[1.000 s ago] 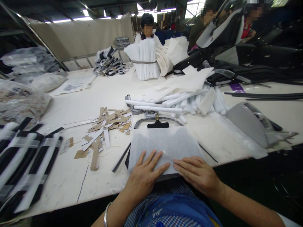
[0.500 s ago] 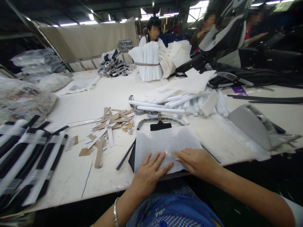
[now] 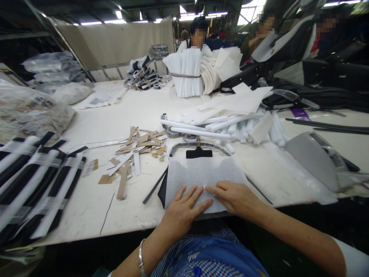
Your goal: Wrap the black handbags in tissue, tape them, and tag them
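Observation:
A white, thin foam-like sheet (image 3: 198, 169) lies over a black handbag (image 3: 162, 192) at the table's front edge. The bag's plastic-wrapped handle (image 3: 180, 146) arches behind it, with a black tab (image 3: 198, 154) and metal clasp in the middle. Flat on the sheet's lower left rests my left hand (image 3: 184, 209), fingers spread. My right hand (image 3: 235, 198) presses on the sheet from the right with its fingers stretched out, their tips close to the left fingertips. A small shiny spot shows at those tips; what it is I cannot make out. Dark straps stick out on both sides.
Cardboard strips (image 3: 135, 150) lie left of the bag, and black-and-white wrapped rolls (image 3: 49, 188) farther left. White foam rods (image 3: 198, 132) are piled behind it. A grey bag-like piece (image 3: 311, 157) sits at right. A co-worker (image 3: 198, 34) stands across the table.
My right hand's fingertips have slid left over the sheet, closer to my left hand. The left hand stays in place on the sheet. The whole view has shifted slightly.

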### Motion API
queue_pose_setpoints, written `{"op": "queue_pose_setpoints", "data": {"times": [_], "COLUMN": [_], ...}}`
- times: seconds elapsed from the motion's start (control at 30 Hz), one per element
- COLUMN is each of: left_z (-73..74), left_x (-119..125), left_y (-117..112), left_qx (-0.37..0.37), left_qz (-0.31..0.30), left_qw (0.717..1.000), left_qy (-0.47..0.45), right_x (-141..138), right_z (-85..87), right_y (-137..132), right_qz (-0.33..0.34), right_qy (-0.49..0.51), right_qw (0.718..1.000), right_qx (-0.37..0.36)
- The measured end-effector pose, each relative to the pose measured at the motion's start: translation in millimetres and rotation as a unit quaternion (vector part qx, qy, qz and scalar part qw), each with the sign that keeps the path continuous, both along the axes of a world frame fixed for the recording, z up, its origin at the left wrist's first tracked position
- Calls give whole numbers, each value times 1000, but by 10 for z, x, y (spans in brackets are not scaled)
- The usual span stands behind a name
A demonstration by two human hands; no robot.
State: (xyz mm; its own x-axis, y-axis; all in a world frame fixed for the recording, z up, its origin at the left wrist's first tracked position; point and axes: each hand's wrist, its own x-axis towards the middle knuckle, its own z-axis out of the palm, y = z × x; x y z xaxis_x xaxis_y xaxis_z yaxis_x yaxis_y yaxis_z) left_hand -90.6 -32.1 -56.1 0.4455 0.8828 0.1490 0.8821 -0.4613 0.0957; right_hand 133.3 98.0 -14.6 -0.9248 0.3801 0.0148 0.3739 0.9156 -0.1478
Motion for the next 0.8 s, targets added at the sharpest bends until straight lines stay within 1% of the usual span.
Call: {"op": "queue_pose_setpoints", "data": {"times": [0.17, 0.33, 0.43, 0.57, 0.7, 0.8], "left_z": [9, 11, 6, 10, 70, 157], "left_x": [0, 3, -2, -5, 14, 22], "left_y": [2, 13, 13, 12, 20, 30], "left_qx": [-2, -5, -11, -21, -43, -63], "left_qz": [-1, -2, -1, -1, 2, 4], "left_qw": [1000, 1000, 1000, 1000, 999, 998], "left_qy": [-8, -14, -15, -15, -14, -11], "right_x": [35, 43, 21, 17, 35, 40], "right_z": [-33, -84, -74, -56, -91, -145], "right_y": [17, -6, -10, 3, -17, -49], "right_qz": [27, 5, -8, -1, 14, 55], "right_qy": [8, 33, 22, 14, 53, 55], "right_qw": [999, 999, 1000, 1000, 999, 997], "right_qx": [-26, -20, -8, -13, 1, 12]}}
